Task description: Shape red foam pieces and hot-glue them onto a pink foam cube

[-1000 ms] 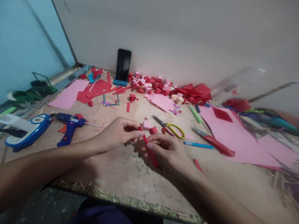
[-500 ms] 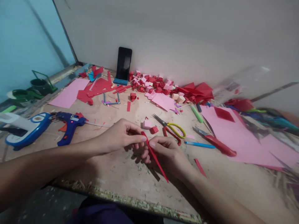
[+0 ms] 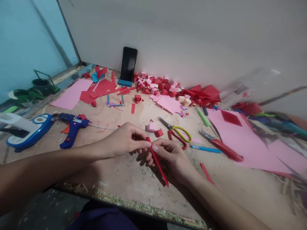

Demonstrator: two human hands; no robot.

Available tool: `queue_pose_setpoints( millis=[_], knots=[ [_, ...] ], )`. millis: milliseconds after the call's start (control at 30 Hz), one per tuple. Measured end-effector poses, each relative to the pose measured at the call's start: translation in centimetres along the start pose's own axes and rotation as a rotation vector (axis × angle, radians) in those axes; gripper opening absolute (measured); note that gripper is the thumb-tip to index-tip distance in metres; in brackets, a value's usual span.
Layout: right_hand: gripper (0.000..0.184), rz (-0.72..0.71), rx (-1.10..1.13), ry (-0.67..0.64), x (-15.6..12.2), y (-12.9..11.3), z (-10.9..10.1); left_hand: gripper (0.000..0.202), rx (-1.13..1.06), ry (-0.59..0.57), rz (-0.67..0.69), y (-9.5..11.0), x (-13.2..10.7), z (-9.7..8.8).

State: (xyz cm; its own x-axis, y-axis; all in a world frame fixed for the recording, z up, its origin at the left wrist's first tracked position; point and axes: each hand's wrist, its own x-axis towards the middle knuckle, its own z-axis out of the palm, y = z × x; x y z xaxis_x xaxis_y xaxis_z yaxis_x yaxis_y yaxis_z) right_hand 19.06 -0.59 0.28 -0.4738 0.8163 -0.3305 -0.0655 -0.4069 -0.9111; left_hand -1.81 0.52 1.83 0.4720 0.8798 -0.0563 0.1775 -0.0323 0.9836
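Observation:
A narrow red paper strip point(image 3: 160, 167) is pinched between both hands above the table, slanting down toward the table's front edge. My left hand point(image 3: 134, 139) is closed on its upper end, thumb on top. Just below that, my right hand point(image 3: 169, 152) grips the strip between thumb and fingers; its other fingertips are partly hidden beneath. Past the hands lie a pink paper cube point(image 3: 151, 127) and a red paper cube point(image 3: 159, 133). Scissors point(image 3: 176, 131) with a yellow and a red handle rest beside them.
On the left are a blue glue gun point(image 3: 73, 127) and a blue-and-white tool point(image 3: 30, 134). A phone point(image 3: 128, 65) stands at the back near piled paper cubes point(image 3: 163, 85). Right lie a blue pen point(image 3: 206, 149), a red-handled cutter point(image 3: 226, 149), pink sheets point(image 3: 251, 150) and another red strip point(image 3: 206, 173).
The strip's lower end has swung slightly to the left. Both hands keep their pinch in nearly the same place, and the view has shifted a little.

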Motion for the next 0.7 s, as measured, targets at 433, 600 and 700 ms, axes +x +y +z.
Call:
queue_pose_setpoints(
  millis=[433, 600, 700],
  knots=[
    [0.026, -0.033, -0.081, 0.097, -0.2, -0.7, 1.2, 0.016, -0.054, 0.015, -0.03, 0.0, -0.1, 0.0],
    [0.025, -0.06, -0.159, 0.062, -0.6, -1.0, 0.6, 0.014, -0.072, 0.024, -0.023, 0.1, -0.1, -0.1],
    [0.025, -0.041, -0.219, 0.024, -0.6, -1.2, 0.2, 0.013, -0.054, 0.056, -0.01, 0.1, -0.1, -0.2]
  ],
)
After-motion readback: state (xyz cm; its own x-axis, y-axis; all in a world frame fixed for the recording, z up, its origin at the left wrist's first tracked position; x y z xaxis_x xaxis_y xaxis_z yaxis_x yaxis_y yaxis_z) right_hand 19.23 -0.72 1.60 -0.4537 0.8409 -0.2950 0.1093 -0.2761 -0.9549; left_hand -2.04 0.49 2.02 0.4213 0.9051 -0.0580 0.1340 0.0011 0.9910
